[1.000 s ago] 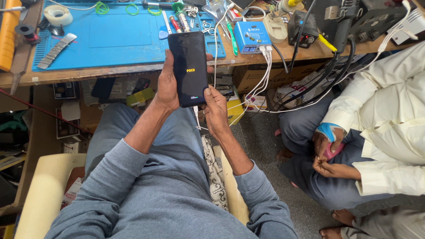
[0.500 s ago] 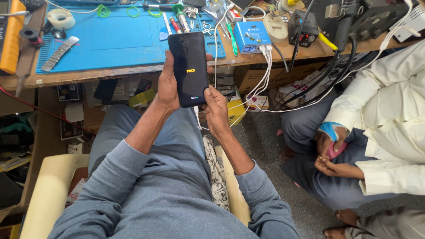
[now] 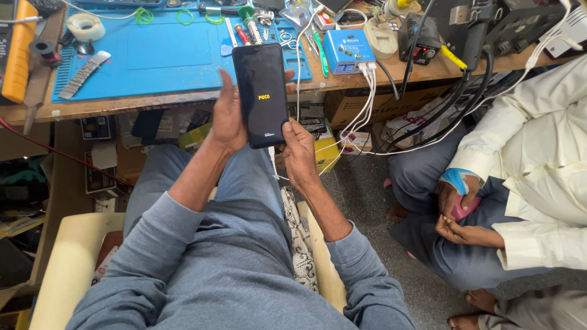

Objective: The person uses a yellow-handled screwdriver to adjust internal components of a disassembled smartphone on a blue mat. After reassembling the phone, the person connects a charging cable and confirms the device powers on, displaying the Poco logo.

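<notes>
Surface [image 3: 183, 104] carries a blue mat [image 3: 165, 52] at its near edge. Phone [image 3: 262, 95] stands upright in front of that edge, long axis pointing away. Left hand [image 3: 227, 119] grips its left side; right hand [image 3: 299, 150] pinches its lower right corner.

Dark phone screen [image 3: 262, 95] with small yellow mark — upright, above the lap.

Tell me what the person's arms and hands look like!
Both arms wear long grey-blue sleeves, soft like a sweatshirt, pushed up so the forearms are bare. The left sleeve bunches in folds below the elbow; the right sleeve ends in a ribbed cuff. The left hand and right hand are bare: no gloves, and no rings or watch that I can see.
</notes>
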